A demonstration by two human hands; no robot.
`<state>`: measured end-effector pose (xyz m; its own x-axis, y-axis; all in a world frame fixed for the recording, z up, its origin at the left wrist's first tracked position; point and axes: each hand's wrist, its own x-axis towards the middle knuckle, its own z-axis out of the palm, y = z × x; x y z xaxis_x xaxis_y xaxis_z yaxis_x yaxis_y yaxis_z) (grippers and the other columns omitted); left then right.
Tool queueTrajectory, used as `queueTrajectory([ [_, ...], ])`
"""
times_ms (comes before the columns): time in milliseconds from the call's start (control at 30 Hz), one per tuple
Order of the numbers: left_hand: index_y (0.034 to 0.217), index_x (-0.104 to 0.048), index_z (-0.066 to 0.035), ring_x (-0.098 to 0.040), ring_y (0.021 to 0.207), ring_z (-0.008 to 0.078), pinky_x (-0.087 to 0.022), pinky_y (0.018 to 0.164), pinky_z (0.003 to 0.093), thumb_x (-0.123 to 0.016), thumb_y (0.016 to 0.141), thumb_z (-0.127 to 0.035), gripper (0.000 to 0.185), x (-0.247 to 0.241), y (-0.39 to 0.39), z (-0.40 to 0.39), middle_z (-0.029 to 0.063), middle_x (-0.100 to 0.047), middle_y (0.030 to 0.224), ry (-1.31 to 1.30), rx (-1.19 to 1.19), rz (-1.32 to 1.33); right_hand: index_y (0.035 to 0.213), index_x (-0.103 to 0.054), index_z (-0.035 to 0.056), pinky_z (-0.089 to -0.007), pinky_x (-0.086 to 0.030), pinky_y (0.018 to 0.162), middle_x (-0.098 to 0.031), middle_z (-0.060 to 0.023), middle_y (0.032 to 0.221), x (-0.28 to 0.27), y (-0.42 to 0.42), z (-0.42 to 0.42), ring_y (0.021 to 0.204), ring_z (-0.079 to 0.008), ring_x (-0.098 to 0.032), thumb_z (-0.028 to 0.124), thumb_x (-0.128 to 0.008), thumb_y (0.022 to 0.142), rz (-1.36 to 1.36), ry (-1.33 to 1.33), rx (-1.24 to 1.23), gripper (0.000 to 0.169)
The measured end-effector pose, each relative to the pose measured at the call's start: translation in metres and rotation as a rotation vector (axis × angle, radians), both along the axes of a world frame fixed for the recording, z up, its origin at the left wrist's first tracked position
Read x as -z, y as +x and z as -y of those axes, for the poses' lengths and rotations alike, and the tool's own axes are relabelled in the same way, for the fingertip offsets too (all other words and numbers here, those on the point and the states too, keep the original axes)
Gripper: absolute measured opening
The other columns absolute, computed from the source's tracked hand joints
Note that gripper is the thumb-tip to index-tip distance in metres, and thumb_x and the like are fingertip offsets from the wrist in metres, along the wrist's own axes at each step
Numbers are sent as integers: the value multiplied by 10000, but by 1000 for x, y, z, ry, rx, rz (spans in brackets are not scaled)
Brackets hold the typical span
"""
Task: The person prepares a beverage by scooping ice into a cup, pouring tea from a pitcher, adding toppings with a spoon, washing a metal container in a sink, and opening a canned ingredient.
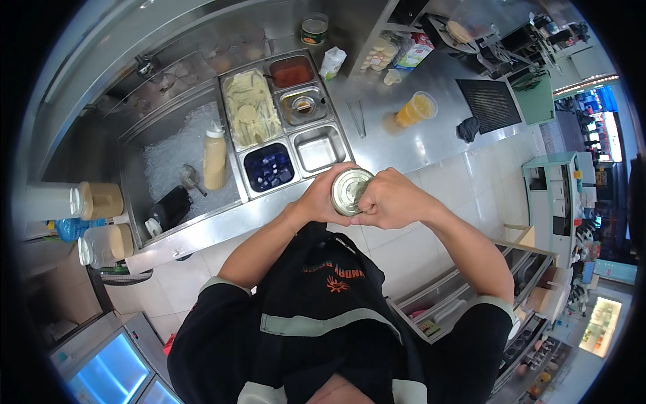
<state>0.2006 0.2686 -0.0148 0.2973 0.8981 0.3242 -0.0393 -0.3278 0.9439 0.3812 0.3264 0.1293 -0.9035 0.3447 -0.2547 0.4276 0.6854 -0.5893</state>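
My left hand [323, 194] is wrapped around the side of a metal can [345, 189], in front of my chest at the counter's edge. The can's round, ridged lid faces up towards me. My right hand [391, 199] is curled into a fist over the lid's right side, with its thumb against the can's rim. What those fingers grip on the lid is hidden. Just beyond the can is a steel pan [320, 149] with bare metal inside. Left of that pan, dark blue-purple jelly cubes [268, 167] fill another.
An ice bin [176, 131] at left holds a squeeze bottle [215, 156]. Cream-coloured paste [252, 106] and red sauce [292, 73] fill nearby pans. Tongs [357, 118] and a plastic cup of orange drink [416, 108] are on the steel counter [383, 151]. An open drawer [439, 303] lies at right.
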Motion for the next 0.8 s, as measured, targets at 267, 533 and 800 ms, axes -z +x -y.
queueTrajectory([
  [267, 1350, -479, -123, -572, 1159, 292, -452, 1009, 414, -922, 603, -222, 874, 68, 46, -136, 116, -574, 1230, 61, 327, -118, 594, -656, 91, -444, -522, 618, -634, -128, 608, 107, 55, -77, 621, -355, -644, 362, -714, 823, 178, 129, 217, 359],
  [533, 1389, -444, -125, -501, 1242, 316, -407, 1056, 437, -866, 642, -155, 859, 109, 77, -176, 120, -529, 1311, -82, 225, -284, 663, -707, 60, -489, -536, 647, -655, -168, 642, 183, 80, -108, 640, -380, -657, 363, -650, 872, 240, 204, 403, 373],
  [800, 1441, -363, -61, -365, 1400, 353, -307, 1162, 428, -852, 682, -133, 905, 125, 129, -113, 173, -413, 1472, -204, -444, -185, 717, -693, 4, -496, -511, 703, -665, -233, 739, 193, 72, -131, 753, -436, -660, 386, -609, 894, 176, -199, 599, 429],
])
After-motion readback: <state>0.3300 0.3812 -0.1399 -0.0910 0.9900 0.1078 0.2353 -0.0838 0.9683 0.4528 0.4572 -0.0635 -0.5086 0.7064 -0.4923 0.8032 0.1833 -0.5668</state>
